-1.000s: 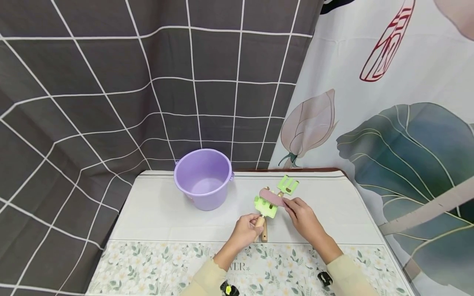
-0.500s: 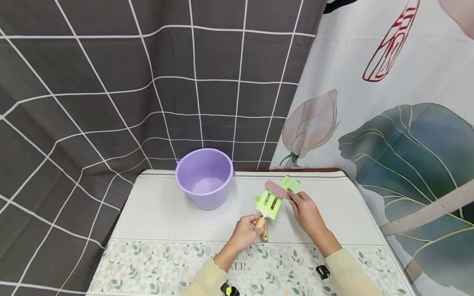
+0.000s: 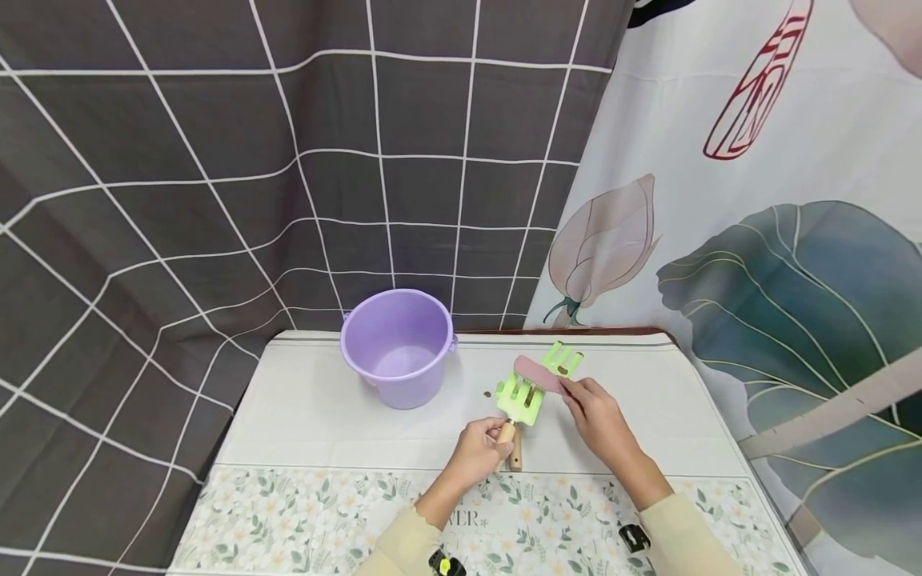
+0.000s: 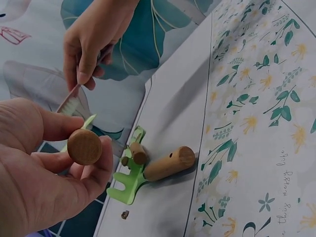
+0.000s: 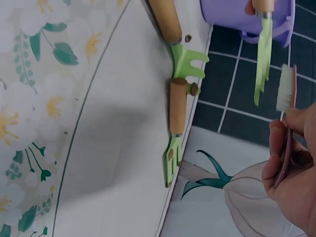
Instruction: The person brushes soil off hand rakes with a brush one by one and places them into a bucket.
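My left hand [image 3: 479,448] grips the wooden handle of a green hand fork [image 3: 520,402], held up above the table with its tines pointing away. In my right hand [image 3: 599,420] is a pink brush [image 3: 536,372], pinched by its handle. Its white bristles [image 5: 285,89] face the tines; in the right wrist view a small gap shows between them. Below lie two more green garden tools with wooden handles: one fork [image 5: 190,61] near the left, and a second tool [image 5: 171,163] with its handle [image 5: 178,106] close to the first one's tines. Brown clumps cling to both.
A purple bucket [image 3: 410,394] stands at the back left of the table. A brown crumb [image 3: 487,394] lies on the white tabletop left of the tools. Floral cloth [image 3: 288,520] covers the front, and a dark gridded curtain [image 3: 418,192] hangs behind.
The brush has gone up and right along the held fork, then slightly back down. A brown crumb now shows on the table left of the fork. My left hand has stayed nearly still.
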{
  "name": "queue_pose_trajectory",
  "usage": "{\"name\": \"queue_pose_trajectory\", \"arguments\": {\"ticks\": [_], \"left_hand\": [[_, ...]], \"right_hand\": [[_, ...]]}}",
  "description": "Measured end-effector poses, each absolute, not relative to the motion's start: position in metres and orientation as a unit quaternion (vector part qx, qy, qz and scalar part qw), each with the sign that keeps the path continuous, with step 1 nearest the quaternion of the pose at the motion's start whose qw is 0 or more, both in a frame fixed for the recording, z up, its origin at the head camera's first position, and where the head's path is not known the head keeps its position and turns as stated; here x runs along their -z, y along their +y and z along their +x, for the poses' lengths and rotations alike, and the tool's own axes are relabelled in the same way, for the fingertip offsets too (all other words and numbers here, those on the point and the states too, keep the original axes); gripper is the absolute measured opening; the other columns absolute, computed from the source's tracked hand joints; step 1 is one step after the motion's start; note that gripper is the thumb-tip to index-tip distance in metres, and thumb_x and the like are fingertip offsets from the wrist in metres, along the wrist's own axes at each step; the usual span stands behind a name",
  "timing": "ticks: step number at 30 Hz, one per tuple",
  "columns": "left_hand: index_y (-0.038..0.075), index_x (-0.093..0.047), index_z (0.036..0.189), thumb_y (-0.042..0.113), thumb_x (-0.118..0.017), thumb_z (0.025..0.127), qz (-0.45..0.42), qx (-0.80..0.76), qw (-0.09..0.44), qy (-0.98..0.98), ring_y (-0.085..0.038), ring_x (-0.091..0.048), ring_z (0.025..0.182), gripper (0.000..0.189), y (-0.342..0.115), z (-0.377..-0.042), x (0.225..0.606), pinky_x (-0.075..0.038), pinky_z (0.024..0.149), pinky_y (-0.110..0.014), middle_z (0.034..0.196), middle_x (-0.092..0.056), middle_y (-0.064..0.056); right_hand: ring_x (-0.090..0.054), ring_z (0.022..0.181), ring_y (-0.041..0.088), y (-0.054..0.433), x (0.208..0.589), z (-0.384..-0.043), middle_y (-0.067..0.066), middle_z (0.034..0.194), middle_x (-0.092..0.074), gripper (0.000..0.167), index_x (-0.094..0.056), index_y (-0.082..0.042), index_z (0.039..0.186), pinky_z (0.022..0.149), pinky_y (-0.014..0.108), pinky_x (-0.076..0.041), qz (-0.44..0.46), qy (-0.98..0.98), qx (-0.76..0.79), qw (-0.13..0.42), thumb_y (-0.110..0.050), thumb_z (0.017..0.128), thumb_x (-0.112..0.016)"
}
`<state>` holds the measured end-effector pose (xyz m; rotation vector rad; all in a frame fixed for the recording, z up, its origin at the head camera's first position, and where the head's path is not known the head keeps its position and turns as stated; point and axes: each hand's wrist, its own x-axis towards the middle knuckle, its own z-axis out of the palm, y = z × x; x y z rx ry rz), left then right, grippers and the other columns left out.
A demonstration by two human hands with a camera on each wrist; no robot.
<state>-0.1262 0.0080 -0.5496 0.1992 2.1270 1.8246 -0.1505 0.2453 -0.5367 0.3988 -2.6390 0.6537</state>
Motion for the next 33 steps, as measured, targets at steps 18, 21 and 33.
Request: {"name": "queue_pose_trajectory", "arguments": {"ticks": [18,21,33], "left_hand": [[-0.015,-0.058,0.134,-0.004,-0.069,0.09,0.083,-0.645,0.156,0.743,-0.016,-0.056,0.084,0.047,0.004,-0.126,0.546,-0.05,0.065,-0.016,0.101,-0.062,-0.013],[-0.014,-0.058,0.134,-0.005,-0.069,0.089,0.084,-0.645,0.154,0.744,-0.016,-0.056,0.084,0.047,0.004,-0.125,0.547,-0.051,0.066,-0.017,0.101,-0.062,-0.014],[-0.013,-0.057,0.136,-0.003,-0.068,0.089,0.076,-0.63,0.15,0.758,-0.013,-0.056,0.078,0.049,-0.001,-0.128,0.546,-0.052,0.062,-0.017,0.101,-0.061,-0.011]], "right_hand": [[-0.065,0.08,0.018,0.24,0.544,-0.155,0.012,0.095,-0.067,0.031,-0.071,0.002,0.126,0.064,0.035,-0.058,0.144,-0.944,-0.228,0.189,-0.003,0.096,-0.07],[-0.068,0.085,0.023,0.243,0.544,-0.158,0.014,0.099,-0.068,0.03,-0.07,0.002,0.127,0.069,0.038,-0.061,0.127,-0.949,-0.224,0.181,-0.004,0.097,-0.069],[-0.067,0.087,0.027,0.259,0.537,-0.156,0.018,0.102,-0.068,0.029,-0.067,0.005,0.129,0.071,0.042,-0.059,0.066,-0.957,-0.239,0.148,-0.005,0.102,-0.062]]}}
